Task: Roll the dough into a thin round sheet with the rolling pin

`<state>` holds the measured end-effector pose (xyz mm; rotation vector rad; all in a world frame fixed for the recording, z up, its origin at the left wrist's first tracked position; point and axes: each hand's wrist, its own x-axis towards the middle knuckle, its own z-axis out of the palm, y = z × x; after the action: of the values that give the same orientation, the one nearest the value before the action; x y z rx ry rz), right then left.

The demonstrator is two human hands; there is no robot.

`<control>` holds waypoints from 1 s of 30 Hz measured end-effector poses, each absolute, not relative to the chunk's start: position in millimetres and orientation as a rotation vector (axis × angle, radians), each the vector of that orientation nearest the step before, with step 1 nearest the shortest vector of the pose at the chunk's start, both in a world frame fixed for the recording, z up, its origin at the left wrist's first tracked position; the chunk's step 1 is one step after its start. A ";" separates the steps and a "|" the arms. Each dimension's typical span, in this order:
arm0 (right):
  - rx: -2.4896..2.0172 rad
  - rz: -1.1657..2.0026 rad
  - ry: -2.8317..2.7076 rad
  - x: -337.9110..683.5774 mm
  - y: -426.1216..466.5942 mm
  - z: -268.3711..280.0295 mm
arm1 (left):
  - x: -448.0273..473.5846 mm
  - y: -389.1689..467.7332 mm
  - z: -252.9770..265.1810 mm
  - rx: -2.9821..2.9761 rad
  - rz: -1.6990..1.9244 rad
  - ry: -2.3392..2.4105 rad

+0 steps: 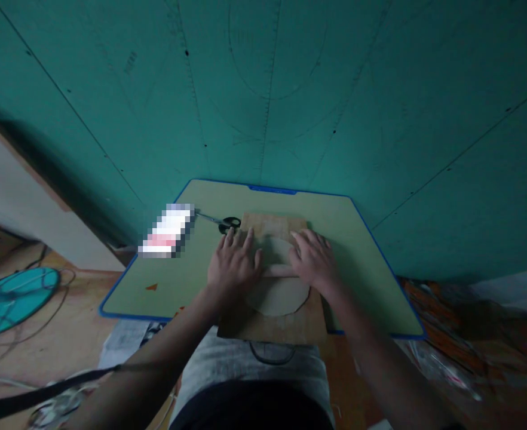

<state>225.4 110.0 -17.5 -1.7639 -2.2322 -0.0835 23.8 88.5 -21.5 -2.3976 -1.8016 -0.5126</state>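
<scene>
A thin pale round sheet (279,295), dough or clay, lies on a wooden board (270,328). Across it runs a slim light rolling pin (280,271); its ends are covered by my hands. My left hand (234,263) rests palm down over the pin's left end, fingers spread and pointing forward. Over the right end, my right hand (315,260) also lies palm down with its fingers stretched forward. Between the hands, part of the sheet shows beyond the pin. Black-handled scissors (227,224) lie just past my left fingertips.
The board rests on a small blue-edged table (366,269) against a green wall (263,107). A pixelated bright rectangle (167,230) lies at the table's left, with a small orange scrap (152,287) nearer me. Cables and a teal round object (17,298) are on the floor at left.
</scene>
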 end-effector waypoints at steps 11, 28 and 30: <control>-1.833 -0.090 -2.224 216.4 165.4 -5.2 | 27.6 137.0 -5.8 -2.368 -0.528 -1.886; -1.804 -0.351 -2.167 201.3 49.2 -23.3 | 38.5 65.9 -15.2 -2.229 -0.520 -1.916; -1.833 -0.315 -2.174 200.7 59.2 -19.5 | 39.8 73.6 -15.1 -2.224 -0.528 -1.925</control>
<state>200.7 59.2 -19.5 -1.8335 -2.1743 -0.3147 39.8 73.6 -15.1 -2.2244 -1.9249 -0.5285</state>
